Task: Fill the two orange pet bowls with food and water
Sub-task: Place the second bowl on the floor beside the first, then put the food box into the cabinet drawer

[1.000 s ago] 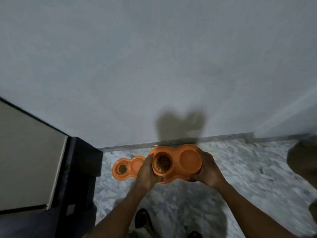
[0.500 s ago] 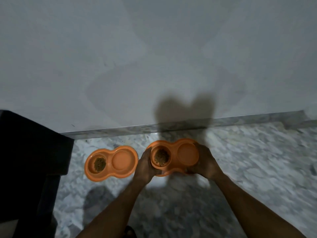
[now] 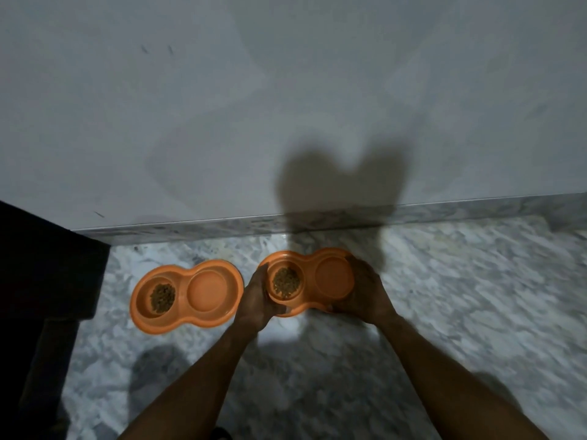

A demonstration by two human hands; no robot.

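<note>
Head view, what I hold: I carry the held orange bowl (image 3: 306, 282), a twin-well dish, low over the marble floor (image 3: 476, 296), close to the skirting (image 3: 190, 228) at the foot of the wall (image 3: 286, 90).
Head view, left hand: my left hand (image 3: 254, 300) wraps the dish's left end, fingers curled under the rim and thumb against the edge of the food well.
Head view, right hand: my right hand (image 3: 365, 293) grips the right end the same way, fingers curled round the rim beside the smooth well.
Head view, contents: brown kibble (image 3: 286, 282) sits in the left well. The right well reads as plain orange, and in this dim light I cannot tell whether it holds water.
Head view, the other dish: the second orange bowl (image 3: 187, 296) lies flat on the floor just left of my left hand, near but not touching the held one. It has kibble in its left well, and its right well is equally hard to read.
Head view, surroundings: a dark cabinet (image 3: 41, 281) fills the left edge. My shadow (image 3: 343, 182) falls on the wall above the dish.
Step in hand: I judge this to be setting the second dish down beside the first. I cannot tell whether its base has reached the floor.
Next move: I would lower it level, so that nothing slops or rolls out, and leave a gap from its neighbour. Then I would loosen both grips outward without dragging the rim.
Task progress: food looks done in both, and water I cannot confirm.
</note>
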